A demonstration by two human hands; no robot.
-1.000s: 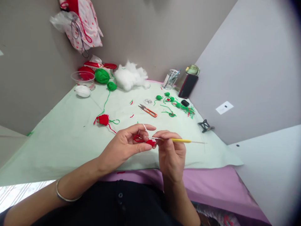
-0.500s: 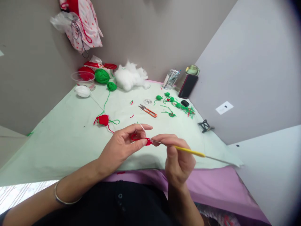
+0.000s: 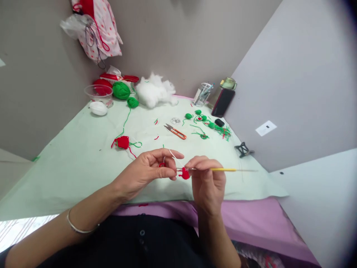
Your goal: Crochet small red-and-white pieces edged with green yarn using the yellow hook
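Note:
My right hand (image 3: 208, 182) is closed around a crochet hook (image 3: 223, 169) with a yellow grip, held nearly level and pointing left. By its fingertips a small red crocheted piece (image 3: 184, 174) hangs at the hook's tip. My left hand (image 3: 152, 169) pinches yarn between thumb and fingers, just left of the piece. White yarn (image 3: 175, 156) passes over its raised index finger towards the hook. A loop of red yarn (image 3: 162, 164) shows among the left fingers. Part of the hook's head is hidden by yarn and fingers.
Beyond my hands lie orange thread snips (image 3: 175, 131) and a larger red crocheted piece (image 3: 122, 142). Several green crocheted bits (image 3: 211, 125) sit at right, near a phone (image 3: 223, 102). White stuffing (image 3: 154, 91), green yarn (image 3: 121, 90) and a white yarn ball (image 3: 98, 108) are at the back.
The small red piece has shifted right, out of my left fingertips to beside my right fingers. The hook has swung from slanting to nearly level. More white yarn shows between the hands.

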